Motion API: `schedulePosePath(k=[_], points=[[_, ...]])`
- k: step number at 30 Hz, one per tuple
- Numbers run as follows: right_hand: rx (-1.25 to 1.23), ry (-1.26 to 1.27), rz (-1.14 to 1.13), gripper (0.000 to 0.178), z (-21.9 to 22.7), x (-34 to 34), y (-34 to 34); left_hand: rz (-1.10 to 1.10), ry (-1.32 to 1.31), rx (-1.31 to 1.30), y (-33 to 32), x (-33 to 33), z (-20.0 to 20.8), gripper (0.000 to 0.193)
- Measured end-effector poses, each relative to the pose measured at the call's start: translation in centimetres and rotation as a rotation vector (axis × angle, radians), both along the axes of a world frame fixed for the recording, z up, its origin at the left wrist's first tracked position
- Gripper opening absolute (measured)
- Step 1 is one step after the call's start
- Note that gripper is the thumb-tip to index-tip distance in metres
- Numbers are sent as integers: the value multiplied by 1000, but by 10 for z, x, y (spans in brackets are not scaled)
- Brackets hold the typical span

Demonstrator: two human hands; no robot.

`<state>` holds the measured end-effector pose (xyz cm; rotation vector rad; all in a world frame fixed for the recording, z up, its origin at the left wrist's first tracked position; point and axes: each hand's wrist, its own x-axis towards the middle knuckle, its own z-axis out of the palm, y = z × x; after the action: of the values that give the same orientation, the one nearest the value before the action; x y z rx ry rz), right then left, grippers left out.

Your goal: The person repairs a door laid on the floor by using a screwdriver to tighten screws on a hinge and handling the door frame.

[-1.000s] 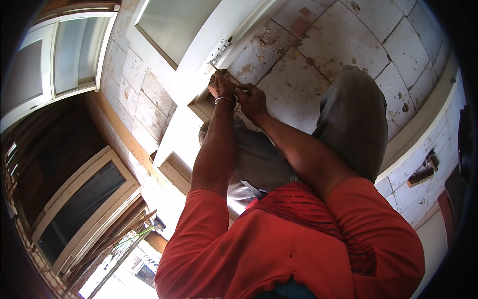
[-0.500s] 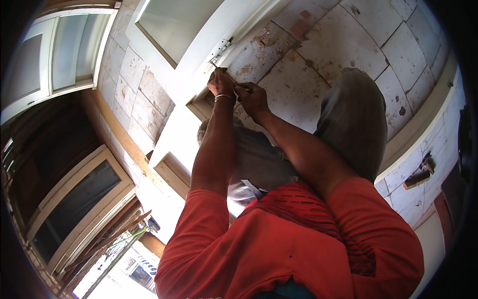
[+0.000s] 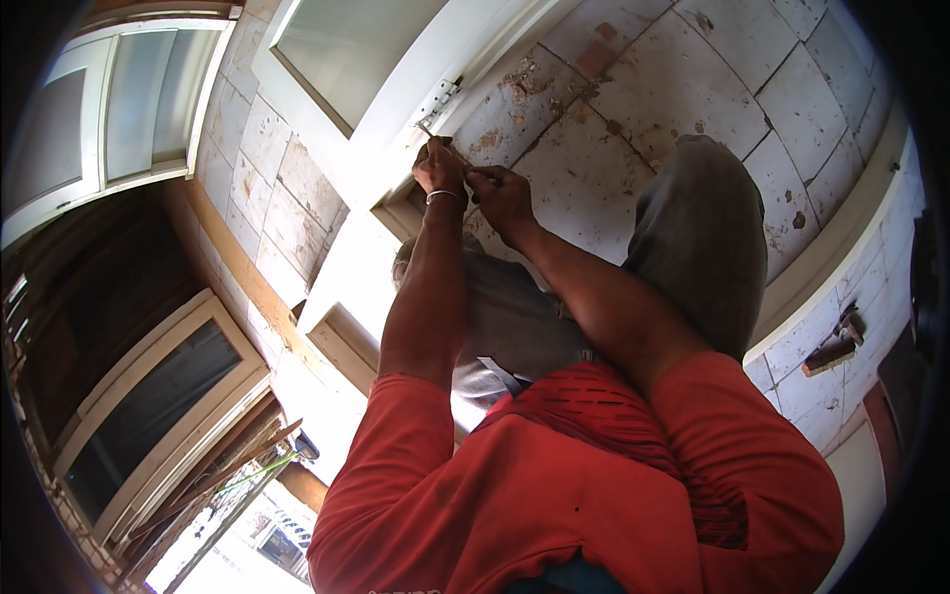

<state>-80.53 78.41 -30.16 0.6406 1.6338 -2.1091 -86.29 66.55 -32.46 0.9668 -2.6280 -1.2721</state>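
Note:
A metal hinge [image 3: 442, 96] lies along the edge of a white glazed door [image 3: 381, 119]. Just below it my left hand [image 3: 438, 166] is closed, and a thin metal tip [image 3: 425, 128] sticks out past its fingers toward the hinge. Close beside it on the right, my right hand [image 3: 502, 198] is closed round the dark end of what looks like a screwdriver. The fingers hide most of the shaft, so I cannot see whether both hands hold one tool. A light bracelet circles my left wrist.
Stained, chipped white tiles [image 3: 683, 84] spread beyond my knees. A pale curved ledge [image 3: 836, 252] runs along the right, with a small brown block [image 3: 833, 358] past it. At the left stand a framed window [image 3: 148, 104] and a wooden-framed panel [image 3: 163, 396].
Almost nothing differs. Both hands keep their place below the hinge, and my right knee has shifted very slightly.

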Motion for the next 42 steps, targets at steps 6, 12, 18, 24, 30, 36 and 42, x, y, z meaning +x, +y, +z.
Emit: schedulePosePath(k=[6, 12, 18, 24, 30, 36, 42], points=[[-20, -18, -2, 42, -5, -4, 7, 43, -2, 86, 12, -6, 3, 30], [-10, -23, 40, 43, 9, -1, -1, -209, 41, -343, -16, 2, -12, 30], [353, 144, 77, 34, 5, -11, 14, -96, -112, 1, 20, -14, 17, 30], [-743, -362, 79, 41, 26, -13, 21, 151, 88, 276, -11, -9, -5, 27], [-484, -366, 44, 38, 35, -14, 19, 170, 35, 389, 6, -9, 26, 29], [316, 213, 166, 40, 25, -12, -3, 53, 1, 367, -19, -4, 20, 29], [-493, -316, 71, 43, 37, -17, 12, 293, 1, 533, 3, -13, 36, 27]])
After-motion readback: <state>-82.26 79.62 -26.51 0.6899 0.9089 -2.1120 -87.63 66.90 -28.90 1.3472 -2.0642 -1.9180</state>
